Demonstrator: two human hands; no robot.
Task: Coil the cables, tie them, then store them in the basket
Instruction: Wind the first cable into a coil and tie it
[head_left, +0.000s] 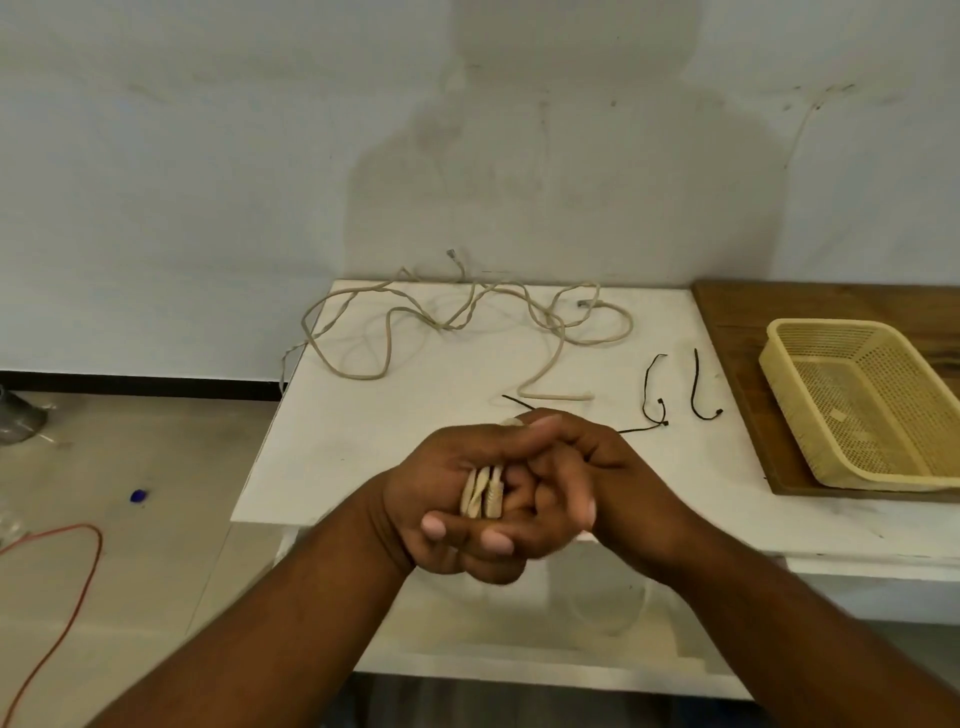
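Since the coiled beige cable bundle looks light, limp and springy, I judge it should be clamped across all its loops. It sits well left of the pale yellow perforated plastic basket, where my left hand grips it, fingers curled tight, and my right hand closes over it.

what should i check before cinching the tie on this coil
1. Coil gripped in left hand: ok.
2. Tie reaches the right hand: ok.
3. Tie looped round the coil: cannot tell, the hands hide it.
4. Spare ties on the table: ok.
5. Basket has room: ok, nothing in it.
6. Second cable coiled: not ok, it lies loose.
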